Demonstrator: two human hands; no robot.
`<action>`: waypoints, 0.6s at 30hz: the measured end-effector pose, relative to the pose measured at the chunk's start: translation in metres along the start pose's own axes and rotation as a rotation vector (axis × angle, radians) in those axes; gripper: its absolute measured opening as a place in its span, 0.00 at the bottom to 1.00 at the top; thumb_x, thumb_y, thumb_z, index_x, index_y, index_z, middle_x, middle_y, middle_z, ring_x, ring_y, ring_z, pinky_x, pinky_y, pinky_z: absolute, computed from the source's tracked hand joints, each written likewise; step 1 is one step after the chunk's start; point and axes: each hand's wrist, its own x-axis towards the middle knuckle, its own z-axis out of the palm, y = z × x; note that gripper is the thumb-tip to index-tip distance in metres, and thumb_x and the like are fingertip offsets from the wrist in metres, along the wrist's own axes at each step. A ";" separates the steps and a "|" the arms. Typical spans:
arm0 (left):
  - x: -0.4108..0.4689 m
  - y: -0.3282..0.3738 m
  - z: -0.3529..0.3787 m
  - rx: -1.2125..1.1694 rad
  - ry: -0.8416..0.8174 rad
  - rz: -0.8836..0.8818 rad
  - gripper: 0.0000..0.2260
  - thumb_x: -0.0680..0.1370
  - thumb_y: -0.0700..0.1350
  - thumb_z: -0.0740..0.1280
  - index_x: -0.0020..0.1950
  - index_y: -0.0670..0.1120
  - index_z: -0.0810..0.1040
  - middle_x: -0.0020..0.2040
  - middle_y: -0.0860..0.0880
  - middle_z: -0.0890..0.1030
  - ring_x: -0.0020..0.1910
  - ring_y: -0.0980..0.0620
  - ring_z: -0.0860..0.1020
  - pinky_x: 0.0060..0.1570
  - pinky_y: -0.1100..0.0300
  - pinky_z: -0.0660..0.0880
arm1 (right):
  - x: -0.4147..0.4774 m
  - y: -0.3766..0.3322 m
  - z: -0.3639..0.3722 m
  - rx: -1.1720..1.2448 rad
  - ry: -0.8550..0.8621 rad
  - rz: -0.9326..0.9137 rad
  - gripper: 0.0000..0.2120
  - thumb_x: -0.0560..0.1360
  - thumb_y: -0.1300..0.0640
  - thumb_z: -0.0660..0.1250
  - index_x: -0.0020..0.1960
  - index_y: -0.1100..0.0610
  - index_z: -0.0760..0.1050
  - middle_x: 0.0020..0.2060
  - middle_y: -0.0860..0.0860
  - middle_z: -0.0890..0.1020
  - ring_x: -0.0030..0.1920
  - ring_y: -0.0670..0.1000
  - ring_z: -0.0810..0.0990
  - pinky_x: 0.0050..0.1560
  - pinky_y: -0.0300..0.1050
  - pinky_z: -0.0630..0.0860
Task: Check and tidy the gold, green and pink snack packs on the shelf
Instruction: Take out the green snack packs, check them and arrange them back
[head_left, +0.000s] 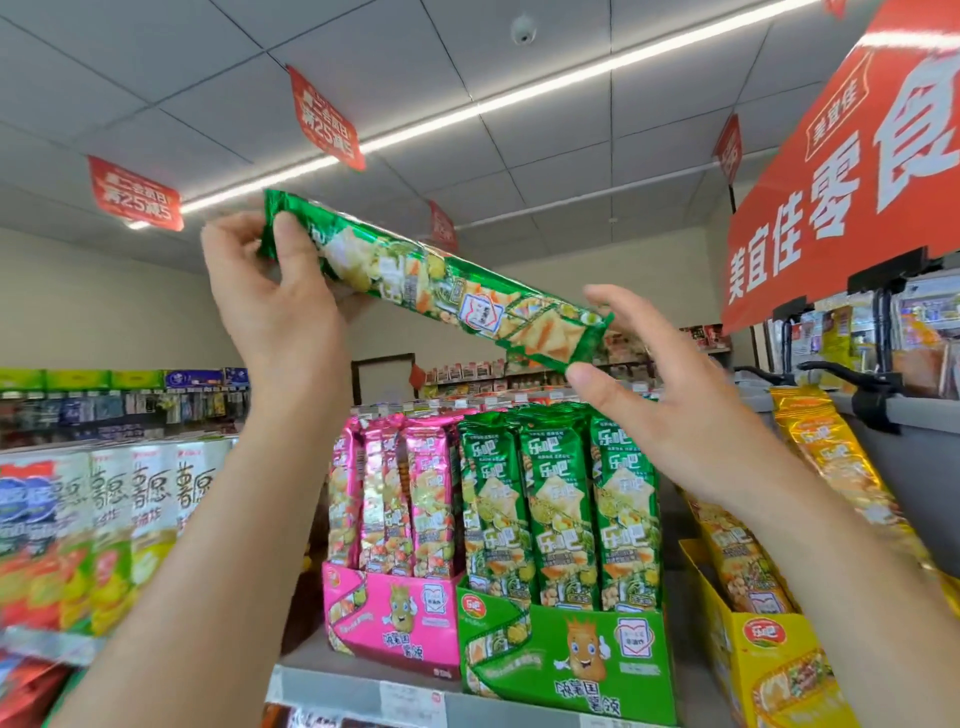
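A green pack (441, 291) is held up high above the shelf (363, 686), slanted from upper left down to lower right. Its upper end is gripped by the left hand (270, 291), with the thumb laid across the front and the fingers curled behind. Its lower end lies between the thumb and fingers of the right hand (675, 415), which is spread wide with nearly straight fingers. The thumb tip is seen touching the lower corner.

The pack is long, narrow and shiny, with crimped green ends. Pale square crackers are pictured along its length, and a small white badge edged in red and blue is printed near the middle.

Below the hands, three open display boxes are set side by side on the shelf. Pink packs (395, 488) are stood upright in the pink box (389, 613) on the left. Green packs (561, 509) are stood upright in the green box (561, 660) just beside it. Gold packs (831, 467) are leaned back in the yellow box (769, 670) on the right, partly hidden by the right forearm.
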 end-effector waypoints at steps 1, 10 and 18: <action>-0.004 0.001 -0.008 -0.081 -0.008 -0.068 0.03 0.83 0.44 0.59 0.49 0.50 0.68 0.54 0.41 0.78 0.51 0.46 0.81 0.44 0.49 0.82 | -0.002 -0.007 0.003 0.054 0.033 -0.051 0.23 0.75 0.40 0.63 0.69 0.34 0.64 0.64 0.39 0.74 0.66 0.41 0.70 0.65 0.51 0.69; -0.038 0.000 -0.055 -0.334 -0.191 -0.411 0.05 0.82 0.45 0.62 0.57 0.47 0.74 0.45 0.47 0.80 0.38 0.53 0.76 0.35 0.60 0.75 | -0.073 -0.044 0.040 0.343 0.218 -0.185 0.19 0.70 0.53 0.73 0.59 0.40 0.76 0.51 0.43 0.80 0.41 0.46 0.82 0.40 0.31 0.75; -0.060 -0.006 -0.064 -0.354 -0.313 -0.638 0.10 0.77 0.48 0.67 0.56 0.46 0.75 0.44 0.47 0.79 0.39 0.52 0.78 0.41 0.55 0.75 | -0.140 -0.042 0.082 0.140 0.245 -0.007 0.25 0.71 0.41 0.68 0.67 0.41 0.73 0.59 0.42 0.78 0.50 0.48 0.82 0.45 0.40 0.78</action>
